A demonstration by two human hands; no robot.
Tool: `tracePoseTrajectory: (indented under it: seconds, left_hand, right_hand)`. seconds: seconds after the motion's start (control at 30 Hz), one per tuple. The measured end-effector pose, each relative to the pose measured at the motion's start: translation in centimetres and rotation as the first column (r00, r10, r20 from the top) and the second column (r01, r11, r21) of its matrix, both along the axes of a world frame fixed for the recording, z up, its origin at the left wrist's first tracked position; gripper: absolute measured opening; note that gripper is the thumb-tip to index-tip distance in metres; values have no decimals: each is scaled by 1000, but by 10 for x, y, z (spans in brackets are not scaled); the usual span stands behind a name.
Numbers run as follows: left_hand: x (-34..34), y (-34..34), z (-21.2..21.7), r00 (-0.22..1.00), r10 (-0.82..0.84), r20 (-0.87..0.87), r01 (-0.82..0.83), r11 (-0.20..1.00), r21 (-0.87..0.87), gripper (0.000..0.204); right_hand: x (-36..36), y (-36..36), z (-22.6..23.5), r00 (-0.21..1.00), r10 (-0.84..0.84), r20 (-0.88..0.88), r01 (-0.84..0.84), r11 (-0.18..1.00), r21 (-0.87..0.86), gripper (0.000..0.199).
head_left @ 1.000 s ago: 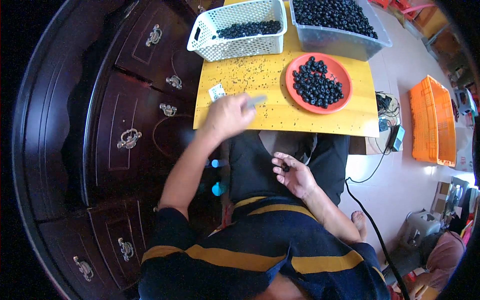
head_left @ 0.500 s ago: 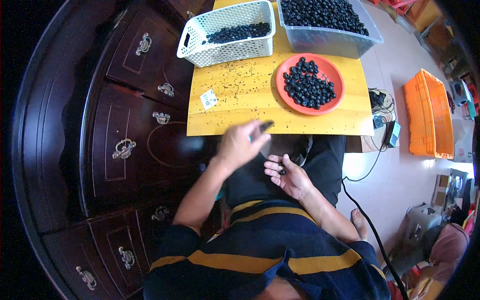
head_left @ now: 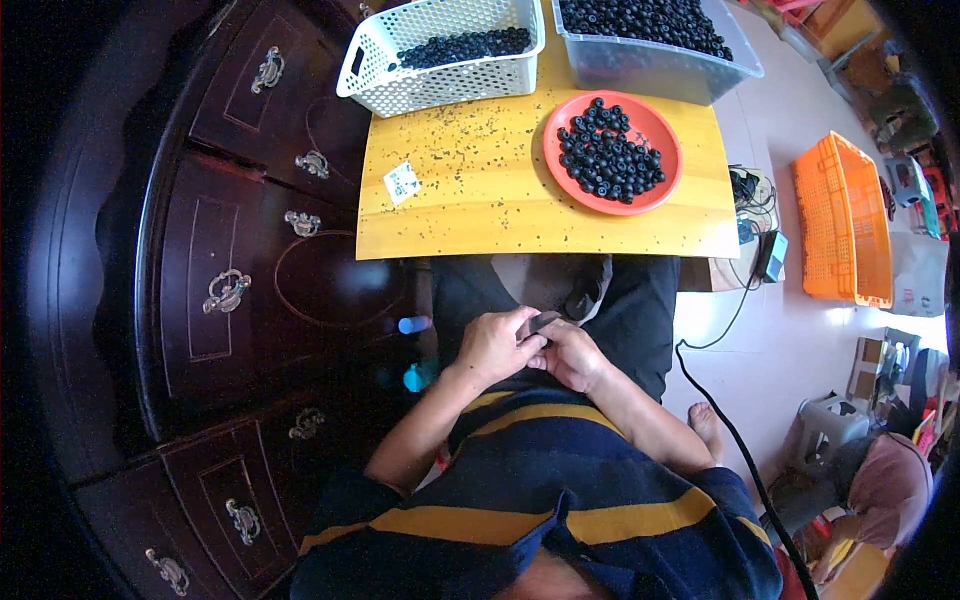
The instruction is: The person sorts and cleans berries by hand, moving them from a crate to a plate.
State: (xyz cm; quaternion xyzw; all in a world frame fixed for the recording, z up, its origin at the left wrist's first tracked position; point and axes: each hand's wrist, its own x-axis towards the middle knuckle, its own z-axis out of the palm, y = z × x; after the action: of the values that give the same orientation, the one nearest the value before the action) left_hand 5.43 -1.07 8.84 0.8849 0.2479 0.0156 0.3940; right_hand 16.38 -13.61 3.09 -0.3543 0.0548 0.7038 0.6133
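Observation:
My left hand is closed around a small dark blade-like tool, whose flat end shows beyond the fingers. My right hand curls against it over my lap, fingers bent inward. The small black round part seen in the right fingers half a second ago is now hidden between the hands. Beyond them, an orange-red plate on the yellow table carries many small black round parts with holes.
At the table's far side stand a white perforated basket and a clear plastic bin, both with black parts. Dark crumbs and a white paper scrap lie on the tabletop. Dark drawers flank my left; an orange crate stands right.
My left hand has come down from the table edge with the dark tool and met my right hand. The right fingers have closed, hiding the black part. The view has shifted slightly.

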Motion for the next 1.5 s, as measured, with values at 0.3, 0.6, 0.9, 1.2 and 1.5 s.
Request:
tracePoseTrajectory:
  seconds: [0.3, 0.6, 0.9, 1.2, 1.5]
  left_hand:
    - [2, -2, -6, 1000, -2, 18, 2, 1000, 20, 31]
    - [0, -3, -9, 983, 125, 132, -128, 992, 14, 23]
    - [-7, -10, -6, 886, 365, 285, -299, 921, -250, 17]
    - [-3, -14, -9, 884, 303, 356, -229, 944, -237, 8]
    - [8, -20, -11, 820, 356, 448, -301, 934, -192, 15]
  right_hand:
    - [-1, -5, -3, 996, -72, -57, 71, 997, -11, 21]
    - [-1, -2, 7, 989, -86, -123, 94, 994, 59, 27]
    - [3, -1, 4, 980, -16, -197, 41, 992, 120, 22]
    - [8, 1, 18, 959, -45, -280, 91, 984, 155, 17]
    - [9, 2, 18, 964, -82, -252, 132, 973, 189, 17]
